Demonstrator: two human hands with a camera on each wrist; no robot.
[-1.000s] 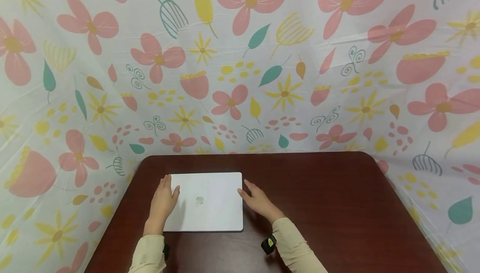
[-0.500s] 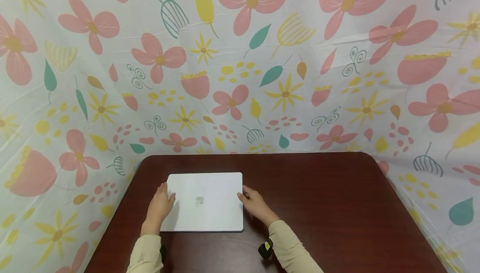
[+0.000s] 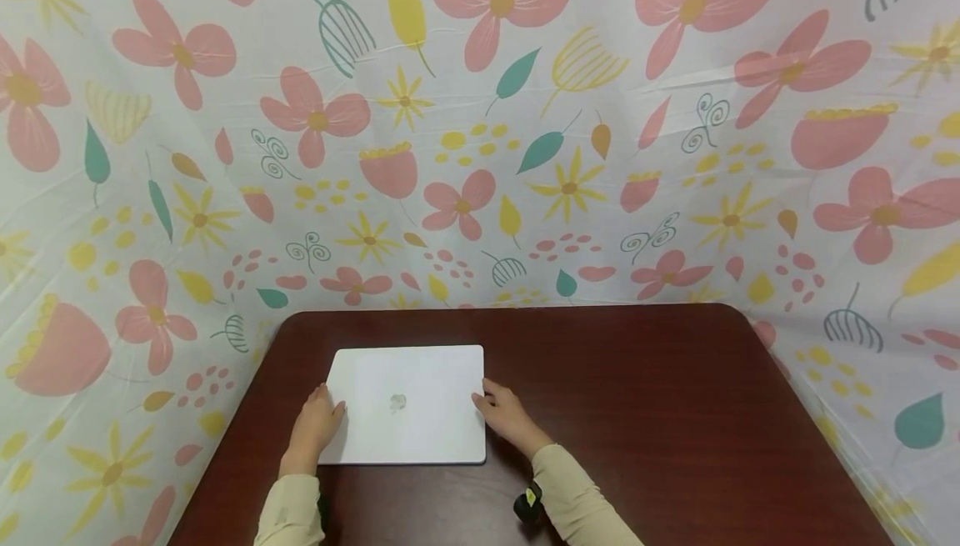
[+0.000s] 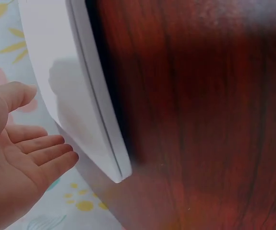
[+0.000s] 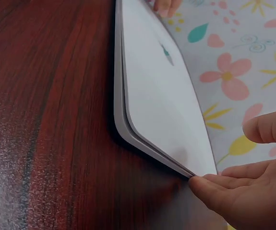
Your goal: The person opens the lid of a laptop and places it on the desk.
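A closed silver laptop (image 3: 420,429) with a logo on its lid lies flat on the dark wooden table. Along its left side is my left hand (image 3: 309,429), fingers fairly straight and thumb over the lid's edge in the head view. The left wrist view shows that palm (image 4: 18,167) facing the laptop (image 4: 56,57), thumb apart from the fingers. My right hand (image 3: 512,419) is at the right edge. In the right wrist view its extended fingertips (image 5: 205,186) meet the laptop's corner (image 5: 176,158) side, while the thumb (image 5: 262,128) stands raised.
The reddish-brown table (image 3: 637,413) stretches away to the right of the laptop. Behind and on both sides hangs a white cloth (image 3: 465,137) printed with flowers and leaves. Dark devices, such as the one at the right wrist (image 3: 528,503), sit by the beige sleeves (image 3: 581,496).
Both hands have slid back toward the person along the laptop's sides. The left has also shifted slightly left, and the right has come in closer to its edge. The laptop stays nearly in place.
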